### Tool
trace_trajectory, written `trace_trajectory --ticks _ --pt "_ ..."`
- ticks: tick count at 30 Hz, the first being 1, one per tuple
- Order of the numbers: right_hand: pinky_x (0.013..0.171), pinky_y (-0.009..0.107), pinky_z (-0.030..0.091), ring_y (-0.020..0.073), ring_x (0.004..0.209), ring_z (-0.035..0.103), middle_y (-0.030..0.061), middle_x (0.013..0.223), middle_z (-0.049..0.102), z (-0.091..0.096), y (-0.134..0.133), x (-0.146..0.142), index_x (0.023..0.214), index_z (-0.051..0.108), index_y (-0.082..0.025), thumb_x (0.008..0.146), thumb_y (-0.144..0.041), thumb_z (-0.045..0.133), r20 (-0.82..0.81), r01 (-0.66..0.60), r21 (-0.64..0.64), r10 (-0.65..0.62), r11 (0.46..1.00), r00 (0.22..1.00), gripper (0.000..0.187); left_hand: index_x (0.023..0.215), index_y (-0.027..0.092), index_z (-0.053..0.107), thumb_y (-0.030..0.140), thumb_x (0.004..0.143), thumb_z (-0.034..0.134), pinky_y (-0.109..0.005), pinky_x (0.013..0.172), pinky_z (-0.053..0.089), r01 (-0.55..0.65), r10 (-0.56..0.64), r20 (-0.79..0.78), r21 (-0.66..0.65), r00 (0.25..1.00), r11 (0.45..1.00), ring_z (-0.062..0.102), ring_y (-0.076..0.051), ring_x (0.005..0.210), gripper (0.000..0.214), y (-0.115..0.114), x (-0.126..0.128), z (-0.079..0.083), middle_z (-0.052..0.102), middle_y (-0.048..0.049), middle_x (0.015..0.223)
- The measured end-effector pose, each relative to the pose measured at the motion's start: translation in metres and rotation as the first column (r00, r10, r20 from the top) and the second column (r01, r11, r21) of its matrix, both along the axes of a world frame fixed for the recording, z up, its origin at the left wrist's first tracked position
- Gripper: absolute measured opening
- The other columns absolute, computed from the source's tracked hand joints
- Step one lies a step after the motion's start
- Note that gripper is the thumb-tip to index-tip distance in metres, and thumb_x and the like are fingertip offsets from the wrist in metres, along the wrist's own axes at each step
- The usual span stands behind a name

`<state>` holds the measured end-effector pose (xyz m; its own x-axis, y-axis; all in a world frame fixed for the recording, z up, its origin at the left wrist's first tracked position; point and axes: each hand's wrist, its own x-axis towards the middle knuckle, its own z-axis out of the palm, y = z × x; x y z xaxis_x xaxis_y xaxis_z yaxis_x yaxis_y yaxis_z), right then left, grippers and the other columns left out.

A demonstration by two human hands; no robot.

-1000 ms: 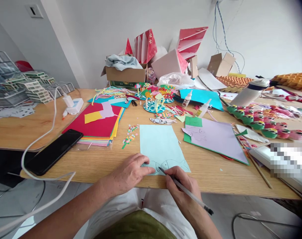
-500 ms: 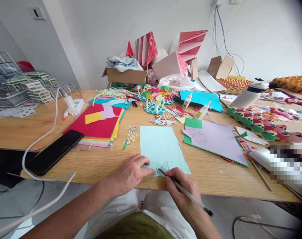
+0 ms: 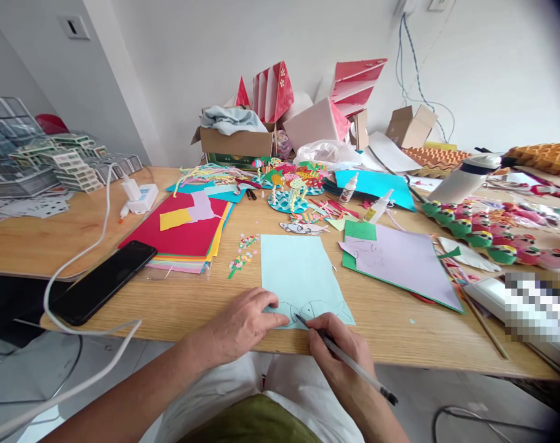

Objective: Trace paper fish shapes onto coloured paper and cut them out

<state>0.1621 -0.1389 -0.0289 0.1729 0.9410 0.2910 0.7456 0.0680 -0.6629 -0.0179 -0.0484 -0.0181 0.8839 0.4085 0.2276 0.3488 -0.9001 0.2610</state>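
A pale blue sheet of paper [image 3: 298, 274] lies on the wooden table [image 3: 169, 304] near its front edge, with fish outlines drawn along its near end. My left hand [image 3: 243, 323] rests flat on the sheet's near left corner, fingers stretched out on it. My right hand [image 3: 338, 351] is closed round a grey pencil [image 3: 349, 363], whose tip touches the paper by the fish outlines.
A black phone [image 3: 102, 280] and a white cable [image 3: 77, 258] lie at the left. A stack of coloured paper [image 3: 183, 237] sits behind them. A lilac sheet on green paper [image 3: 404, 261] lies to the right. Glue bottles, paper fish, cardboard boxes and a white bottle [image 3: 462, 175] crowd the back.
The hands hold almost the same place; the pencil tip has shifted only slightly along the fish outline. The view has tilted a little.
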Motion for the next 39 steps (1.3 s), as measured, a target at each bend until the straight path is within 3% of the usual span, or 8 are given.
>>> trace_trajectory --ticks 39 --pt "0.043 0.020 0.036 0.0106 0.042 0.046 -0.0049 0.048 0.052 0.0006 0.0011 -0.0002 0.068 0.053 -0.021 0.078 -0.026 0.044 0.004 -0.006 -0.019 0.006 1.000 1.000 0.013 0.102 0.023 0.059 0.004 0.081 0.048 -0.028 0.083 0.041 -0.005 0.006 -0.008 0.009 1.000 1.000 0.046 -0.016 0.093 0.030 -0.0006 0.0003 0.0015 0.050 -0.0038 0.096"
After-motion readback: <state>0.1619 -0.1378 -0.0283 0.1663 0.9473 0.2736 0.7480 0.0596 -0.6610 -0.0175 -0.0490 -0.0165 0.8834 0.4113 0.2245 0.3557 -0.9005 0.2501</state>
